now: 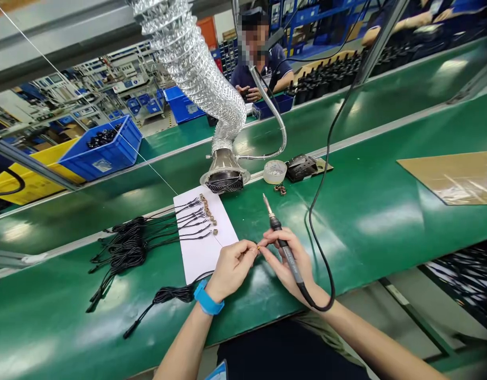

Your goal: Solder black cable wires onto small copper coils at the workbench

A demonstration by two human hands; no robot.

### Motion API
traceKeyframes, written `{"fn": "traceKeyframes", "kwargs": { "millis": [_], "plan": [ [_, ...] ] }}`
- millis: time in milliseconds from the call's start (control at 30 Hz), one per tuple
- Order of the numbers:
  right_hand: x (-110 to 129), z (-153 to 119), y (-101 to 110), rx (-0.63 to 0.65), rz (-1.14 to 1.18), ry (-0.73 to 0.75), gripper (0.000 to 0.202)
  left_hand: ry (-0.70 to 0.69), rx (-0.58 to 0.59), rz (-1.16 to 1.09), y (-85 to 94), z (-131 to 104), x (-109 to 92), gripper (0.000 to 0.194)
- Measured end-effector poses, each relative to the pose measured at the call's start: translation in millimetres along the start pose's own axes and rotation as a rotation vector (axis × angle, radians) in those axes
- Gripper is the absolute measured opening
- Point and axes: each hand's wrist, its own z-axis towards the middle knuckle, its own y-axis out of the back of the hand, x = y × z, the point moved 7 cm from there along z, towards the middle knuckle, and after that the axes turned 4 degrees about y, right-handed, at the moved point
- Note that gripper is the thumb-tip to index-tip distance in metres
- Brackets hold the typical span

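Observation:
My left hand (pixel 232 268), with a blue wrist band, is pinched closed on the end of a black cable (pixel 174 294), whose coil lies on the table. A thin pale wire (pixel 148 164) slants down from the upper left towards this hand. In my right hand (pixel 293 259) is a soldering iron (pixel 288 253), its bare tip pointing up and away. Between the fingertips of both hands shows a tiny yellowish part (pixel 259 247), too small to name. Left of my hands, white paper (pixel 196 264) bears several cable ends with small brass-coloured pieces (pixel 207 208).
Coiled black cables (pixel 127 245) lie on the green table (pixel 366 253). A fume extractor hose (pixel 212 79) ends above the paper. Beyond are a tape roll (pixel 274 171), a black holder (pixel 302 167) and small copper-coloured parts (pixel 280 189). Cardboard (pixel 457 177) lies right; a co-worker (pixel 281 66) sits opposite.

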Motion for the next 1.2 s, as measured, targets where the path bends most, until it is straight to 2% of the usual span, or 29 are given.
{"fn": "traceKeyframes", "kwargs": {
  "millis": [100, 200, 300, 467, 633, 833, 933, 1067, 1200],
  "plan": [
    [-2.8, -2.3, 0.2, -0.028, 0.009, -0.036, 0.027, 0.011, -0.030, -0.012, -0.6, 0.6, 7.0, 0.024],
    [-2.8, -6.1, -1.9, -0.066, 0.011, -0.051, 0.026, 0.071, -0.076, -0.130, -2.0, 0.5, 16.8, 0.024],
    [-1.6, -12.3, -6.0, -0.147, -0.022, -0.044, 0.023, 0.095, -0.123, -0.261, -5.4, -0.7, 21.6, 0.026],
    [-5.1, -24.0, -15.3, -0.282, -0.061, -0.087, 0.019, 0.121, -0.261, -0.348, -6.8, -4.9, 28.4, 0.025],
    [-9.1, -25.4, -21.5, -0.275, -0.081, -0.108, 0.017, 0.121, -0.344, -0.372, -6.2, -7.8, 34.2, 0.025],
    [-11.8, -27.0, -23.1, -0.299, -0.093, -0.094, 0.019, 0.107, -0.376, -0.372, -5.8, -9.1, 34.7, 0.024],
    [-4.7, -27.3, -24.8, -0.275, -0.177, 0.025, 0.024, 0.105, -0.378, -0.391, -5.7, -9.0, 36.3, 0.024],
    [10.2, -26.3, -30.6, -0.141, -0.373, 0.263, 0.036, 0.127, -0.359, -0.409, -5.1, -7.8, 39.9, 0.023],
    [15.4, -19.9, -28.4, -0.066, -0.416, 0.317, 0.041, 0.148, -0.360, -0.370, -0.8, -6.4, 42.0, 0.023]
  ]
}}
